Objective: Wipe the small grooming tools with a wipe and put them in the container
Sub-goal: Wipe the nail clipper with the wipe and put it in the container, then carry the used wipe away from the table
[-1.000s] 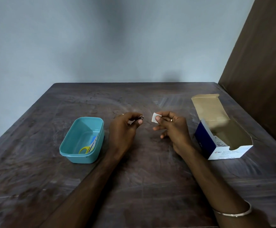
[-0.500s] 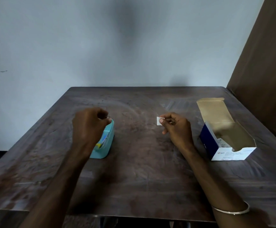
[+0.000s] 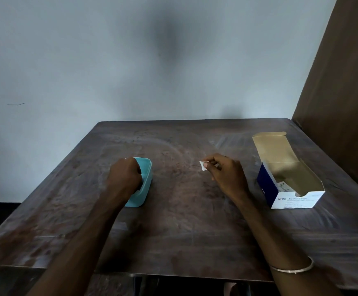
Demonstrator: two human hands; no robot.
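Observation:
My left hand (image 3: 124, 178) reaches down into the teal plastic container (image 3: 146, 174) on the left of the table, its back towards me. Its fingers curl down inside the container and are hidden, so I cannot see a tool in them. What lies in the container is covered by this hand. My right hand (image 3: 225, 176) hovers over the middle of the table and pinches a small white wipe (image 3: 202, 166) between thumb and forefinger, apart from the container.
An open blue-and-white cardboard box of alcohol swabs (image 3: 289, 184) lies at the right, flap raised towards the wall. The dark wooden table (image 3: 184, 227) meets a pale wall behind and a brown panel (image 3: 340, 82) at the right.
My left hand carried the small metal tool left from the table's middle and lowered into the container. My right hand stayed in place with the wipe. The camera tilted up.

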